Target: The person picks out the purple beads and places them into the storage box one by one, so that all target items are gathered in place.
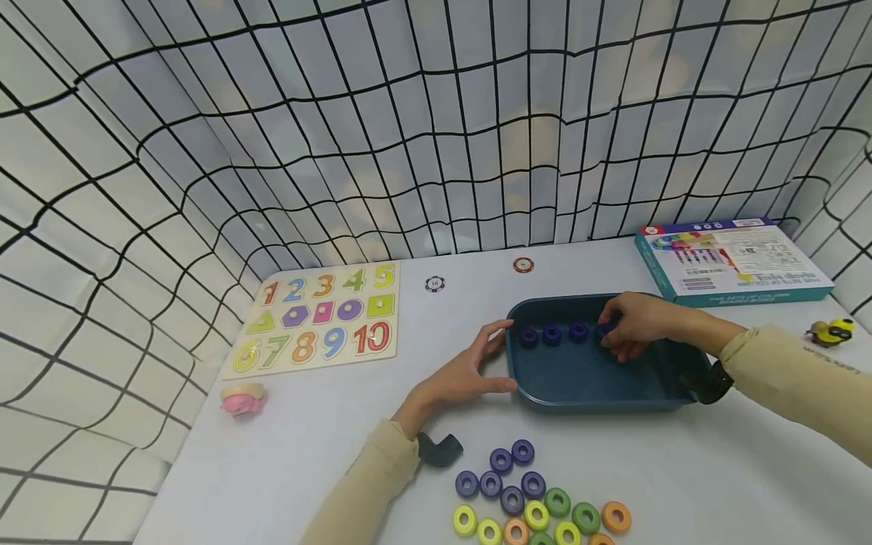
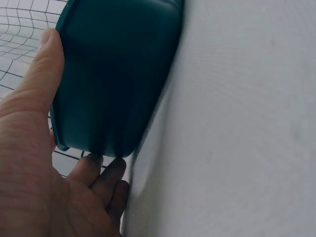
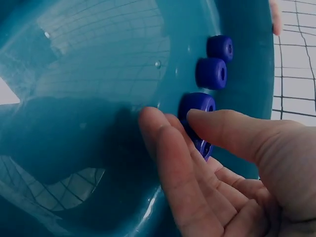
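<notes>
A dark teal tray (image 1: 599,390) lies on the white table. Along its far side sit several purple rings (image 1: 552,334) in a row. My right hand (image 1: 636,325) reaches into the tray and pinches the purple ring (image 3: 204,147) at the right end of that row, with the thumb over it. The fingers partly hide this ring. Outside the tray, my left hand (image 1: 466,371) rests its spread thumb and fingertips against the left end wall. The left wrist view shows that thumb (image 2: 47,64) lying straight along the teal wall.
Near the front edge lie loose purple rings (image 1: 490,484), yellow rings (image 1: 465,521), green rings (image 1: 586,518) and orange rings (image 1: 616,517). A number puzzle board (image 1: 313,318), two chips (image 1: 434,284), a box (image 1: 736,265), a pink toy (image 1: 242,400) and a yellow toy (image 1: 831,331) surround the tray.
</notes>
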`<state>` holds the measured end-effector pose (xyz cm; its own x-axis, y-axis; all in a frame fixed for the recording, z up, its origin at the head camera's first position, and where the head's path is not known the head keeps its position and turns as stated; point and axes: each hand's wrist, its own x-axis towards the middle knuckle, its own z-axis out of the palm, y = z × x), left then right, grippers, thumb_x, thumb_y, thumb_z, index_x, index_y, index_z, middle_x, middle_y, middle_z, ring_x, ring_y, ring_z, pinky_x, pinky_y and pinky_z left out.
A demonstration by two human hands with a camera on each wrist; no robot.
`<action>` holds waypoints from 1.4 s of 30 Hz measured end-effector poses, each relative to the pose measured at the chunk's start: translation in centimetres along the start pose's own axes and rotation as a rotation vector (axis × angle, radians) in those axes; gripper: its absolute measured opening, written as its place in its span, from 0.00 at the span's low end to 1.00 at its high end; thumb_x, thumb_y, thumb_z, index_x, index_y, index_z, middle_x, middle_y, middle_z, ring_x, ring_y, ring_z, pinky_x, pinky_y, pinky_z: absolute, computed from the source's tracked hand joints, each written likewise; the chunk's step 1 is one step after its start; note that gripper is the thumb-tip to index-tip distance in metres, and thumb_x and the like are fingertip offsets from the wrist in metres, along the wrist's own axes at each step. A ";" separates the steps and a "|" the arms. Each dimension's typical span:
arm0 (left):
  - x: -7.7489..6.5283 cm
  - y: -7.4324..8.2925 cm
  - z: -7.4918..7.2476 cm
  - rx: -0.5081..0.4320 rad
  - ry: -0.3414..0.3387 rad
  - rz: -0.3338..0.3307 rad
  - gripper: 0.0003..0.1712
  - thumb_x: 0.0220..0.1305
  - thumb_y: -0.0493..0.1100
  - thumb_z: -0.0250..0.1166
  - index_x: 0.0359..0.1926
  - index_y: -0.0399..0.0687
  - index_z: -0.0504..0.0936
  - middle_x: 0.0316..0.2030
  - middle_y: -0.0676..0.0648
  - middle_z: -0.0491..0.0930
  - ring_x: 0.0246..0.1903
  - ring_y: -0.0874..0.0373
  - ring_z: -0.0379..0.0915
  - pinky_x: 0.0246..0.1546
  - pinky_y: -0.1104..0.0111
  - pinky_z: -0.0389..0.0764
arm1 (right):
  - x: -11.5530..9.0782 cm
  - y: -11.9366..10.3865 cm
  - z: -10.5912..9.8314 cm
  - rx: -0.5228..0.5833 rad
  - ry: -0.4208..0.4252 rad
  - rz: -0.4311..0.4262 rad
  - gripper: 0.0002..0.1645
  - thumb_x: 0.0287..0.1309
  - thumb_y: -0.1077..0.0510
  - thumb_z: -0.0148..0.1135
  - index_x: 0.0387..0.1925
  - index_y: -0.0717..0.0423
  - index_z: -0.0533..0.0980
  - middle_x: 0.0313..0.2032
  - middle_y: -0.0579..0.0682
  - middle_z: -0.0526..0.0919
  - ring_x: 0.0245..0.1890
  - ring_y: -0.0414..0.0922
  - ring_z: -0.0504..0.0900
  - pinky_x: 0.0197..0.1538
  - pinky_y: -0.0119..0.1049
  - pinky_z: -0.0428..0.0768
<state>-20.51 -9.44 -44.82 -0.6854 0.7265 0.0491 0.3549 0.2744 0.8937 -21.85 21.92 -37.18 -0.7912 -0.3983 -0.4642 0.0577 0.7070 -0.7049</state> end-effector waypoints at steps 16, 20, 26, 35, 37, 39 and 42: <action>0.0 0.0 0.1 0.014 0.000 -0.006 0.51 0.49 0.62 0.65 0.66 0.72 0.43 0.67 0.56 0.50 0.65 0.67 0.43 0.63 0.56 0.44 | -0.8 0.4 -0.1 -0.007 -0.005 0.016 0.29 0.53 0.65 0.58 0.52 0.80 0.59 0.31 0.58 0.80 0.29 0.48 0.82 0.34 0.38 0.80; 0.0 0.2 0.0 0.025 -0.004 -0.006 0.50 0.49 0.62 0.65 0.66 0.72 0.43 0.67 0.57 0.50 0.65 0.67 0.43 0.63 0.56 0.44 | -1.9 -0.1 0.0 -0.126 0.063 -0.068 0.25 0.54 0.63 0.58 0.48 0.77 0.65 0.29 0.54 0.80 0.26 0.46 0.82 0.30 0.37 0.79; -0.1 1.9 -0.5 0.036 -0.027 -0.010 0.50 0.52 0.54 0.66 0.67 0.65 0.42 0.67 0.52 0.49 0.65 0.64 0.42 0.63 0.55 0.44 | -4.2 -2.0 2.5 -0.372 0.382 -0.279 0.14 0.54 0.59 0.60 0.41 0.63 0.74 0.22 0.44 0.78 0.17 0.37 0.73 0.22 0.32 0.71; -0.8 4.1 -0.9 0.004 -0.051 -0.010 0.49 0.55 0.48 0.65 0.68 0.53 0.42 0.67 0.42 0.48 0.66 0.56 0.42 0.63 0.54 0.43 | -5.9 -4.4 8.3 -0.365 0.360 -0.658 0.08 0.54 0.58 0.61 0.38 0.49 0.75 0.18 0.30 0.69 0.14 0.28 0.64 0.17 0.24 0.65; -0.8 4.0 -0.8 0.001 -0.047 -0.006 0.49 0.55 0.49 0.65 0.68 0.52 0.43 0.67 0.41 0.49 0.66 0.56 0.42 0.63 0.55 0.44 | -5.9 -4.8 9.5 -0.340 0.262 -0.664 0.08 0.54 0.57 0.61 0.38 0.49 0.76 0.18 0.30 0.69 0.15 0.27 0.64 0.18 0.24 0.66; -0.8 3.9 -0.8 -0.001 -0.048 -0.004 0.49 0.55 0.48 0.65 0.68 0.53 0.43 0.67 0.42 0.49 0.66 0.58 0.42 0.63 0.55 0.44 | -5.9 -5.0 10.8 -0.328 0.155 -0.617 0.09 0.54 0.55 0.61 0.38 0.48 0.76 0.17 0.29 0.70 0.16 0.28 0.65 0.19 0.24 0.66; -0.7 3.6 -0.6 -0.010 -0.047 -0.002 0.49 0.55 0.47 0.66 0.68 0.54 0.43 0.67 0.43 0.49 0.66 0.60 0.42 0.63 0.55 0.44 | -5.5 -4.9 12.6 -0.322 0.030 -0.542 0.11 0.54 0.53 0.61 0.41 0.46 0.76 0.17 0.30 0.70 0.15 0.28 0.66 0.20 0.24 0.66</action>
<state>-19.14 -9.32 -41.35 -0.6552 0.7550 0.0261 0.3468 0.2699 0.8982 -10.17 13.31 -37.95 -0.6739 -0.7357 -0.0680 -0.5386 0.5521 -0.6365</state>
